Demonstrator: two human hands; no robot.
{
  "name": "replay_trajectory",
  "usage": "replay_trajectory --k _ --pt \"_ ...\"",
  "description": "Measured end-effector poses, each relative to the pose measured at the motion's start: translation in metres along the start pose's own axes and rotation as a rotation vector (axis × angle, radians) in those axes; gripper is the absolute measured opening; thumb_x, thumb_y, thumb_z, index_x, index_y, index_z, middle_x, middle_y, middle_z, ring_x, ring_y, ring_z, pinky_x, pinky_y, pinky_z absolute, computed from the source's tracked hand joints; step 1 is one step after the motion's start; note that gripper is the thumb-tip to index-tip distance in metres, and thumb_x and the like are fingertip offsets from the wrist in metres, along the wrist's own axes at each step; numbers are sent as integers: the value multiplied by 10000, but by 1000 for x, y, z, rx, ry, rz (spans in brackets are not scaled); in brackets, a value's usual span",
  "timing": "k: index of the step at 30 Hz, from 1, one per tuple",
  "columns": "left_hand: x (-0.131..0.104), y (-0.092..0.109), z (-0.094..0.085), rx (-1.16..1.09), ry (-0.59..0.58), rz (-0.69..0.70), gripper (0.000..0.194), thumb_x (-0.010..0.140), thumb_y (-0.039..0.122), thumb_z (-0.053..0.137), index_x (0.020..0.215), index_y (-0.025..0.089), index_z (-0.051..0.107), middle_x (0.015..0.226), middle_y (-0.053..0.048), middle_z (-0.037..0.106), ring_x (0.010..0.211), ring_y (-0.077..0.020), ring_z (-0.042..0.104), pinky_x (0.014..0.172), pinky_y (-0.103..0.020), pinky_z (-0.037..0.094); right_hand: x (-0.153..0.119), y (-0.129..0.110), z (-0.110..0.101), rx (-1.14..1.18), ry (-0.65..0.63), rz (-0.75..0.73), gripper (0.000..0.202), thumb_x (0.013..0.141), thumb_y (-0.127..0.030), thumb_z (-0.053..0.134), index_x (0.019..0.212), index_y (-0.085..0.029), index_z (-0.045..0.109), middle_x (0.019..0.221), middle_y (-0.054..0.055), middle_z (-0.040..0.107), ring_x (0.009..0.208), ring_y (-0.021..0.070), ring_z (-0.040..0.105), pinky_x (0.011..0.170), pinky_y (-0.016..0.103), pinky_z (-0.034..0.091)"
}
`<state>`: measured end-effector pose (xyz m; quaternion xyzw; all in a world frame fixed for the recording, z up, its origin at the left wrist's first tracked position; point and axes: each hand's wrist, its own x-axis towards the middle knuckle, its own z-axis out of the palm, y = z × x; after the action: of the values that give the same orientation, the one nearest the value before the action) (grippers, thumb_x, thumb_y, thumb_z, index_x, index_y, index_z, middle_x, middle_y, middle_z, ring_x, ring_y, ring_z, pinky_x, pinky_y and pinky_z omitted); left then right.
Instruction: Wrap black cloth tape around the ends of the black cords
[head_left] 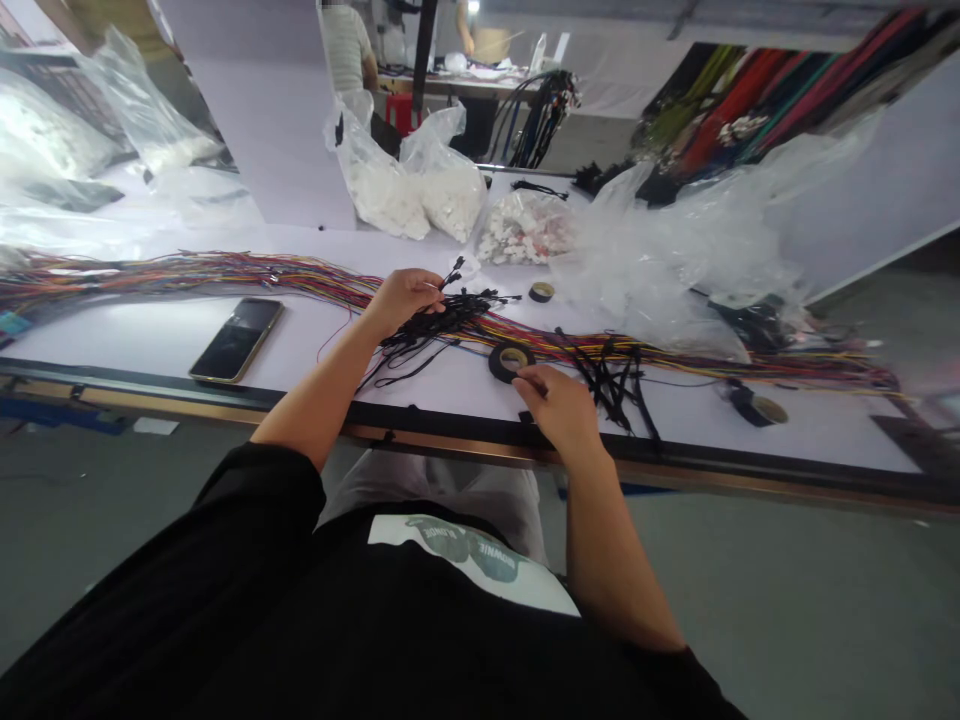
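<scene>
My left hand (411,298) is closed on a thin black cable with small black connectors (456,268) at its tip, raised over a pile of black cable ends (450,318). My right hand (551,397) pinches the near edge of a roll of black tape (511,361), which is tilted up from the white tabletop. Beneath and beyond both hands runs a long bundle of red, yellow and dark wires (330,282). More black cable pieces (611,380) lie across the bundle to the right of my right hand.
A phone (238,340) lies at the left. Other tape rolls (541,291) sit behind and at the far right. Clear bags of white parts (450,195) line the back, with crumpled plastic (660,260) to the right. The table's dark front edge (450,415) is close to my body.
</scene>
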<state>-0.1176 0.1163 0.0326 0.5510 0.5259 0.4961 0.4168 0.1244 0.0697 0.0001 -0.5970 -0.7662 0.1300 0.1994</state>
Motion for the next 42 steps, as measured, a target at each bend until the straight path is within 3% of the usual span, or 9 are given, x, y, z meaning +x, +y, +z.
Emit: replay_trajectory --k 4,10,18,24,28,32,37,40,42 --pt "4 2 -3 93 23 51 64 666 109 554 728 102 569 627 6 590 617 -99 548 664 -236 414 2 -3 1 3 19 -11 258 804 -324 495 959 -218 672 923 74 723 839 242 643 695 336 444" --pt "15 -2 -7 541 174 167 56 679 124 527 642 133 569 650 -10 573 708 -138 525 713 -252 374 5 -14 5 -7 16 -68 228 803 -326 492 901 -233 676 887 60 722 795 233 639 667 323 432" --pt "14 3 -7 263 30 229 54 693 101 486 668 148 497 576 50 461 560 -72 418 598 -206 352 21 -26 7 232 42 -91 181 777 -283 503 821 -196 655 800 43 693 741 195 617 708 324 447" --pt "4 14 2 67 -152 218 38 699 102 534 702 132 511 571 62 474 538 -59 425 580 -204 343 66 -55 19 740 77 -83 388 677 -244 633 1057 -196 569 909 8 635 707 123 583 652 275 476" --pt "4 12 5 -70 -237 172 68 712 80 554 691 129 513 536 61 491 508 -59 451 558 -204 343 83 -72 31 1150 23 -78 93 729 -279 607 764 -203 568 606 -67 542 542 70 517 478 178 415" --pt "5 1 0 -209 -230 181 146 713 148 648 689 134 505 577 46 551 550 -64 513 593 -203 382 85 -76 33 1428 33 18 200 698 -248 675 641 -196 490 545 -87 542 466 44 505 420 144 404" --pt "-3 -17 -12 -441 -187 186 368 679 409 727 734 169 453 642 27 615 669 -105 612 694 -236 449 92 -71 31 1673 149 338 230 789 -192 606 639 -195 432 563 -73 603 489 49 579 473 148 477" --pt "-5 -23 -23 -399 -106 182 318 692 355 716 713 169 459 590 29 601 594 -98 592 613 -210 441 96 -66 27 1729 230 410 207 830 -172 547 651 -194 446 543 -67 600 491 54 593 493 152 494" --pt "-2 -26 -32 -325 47 134 195 750 252 628 702 170 458 544 42 564 496 -80 534 528 -192 405 97 -60 22 1761 329 401 200 844 -175 518 656 -194 451 531 -69 592 474 54 585 486 155 493"
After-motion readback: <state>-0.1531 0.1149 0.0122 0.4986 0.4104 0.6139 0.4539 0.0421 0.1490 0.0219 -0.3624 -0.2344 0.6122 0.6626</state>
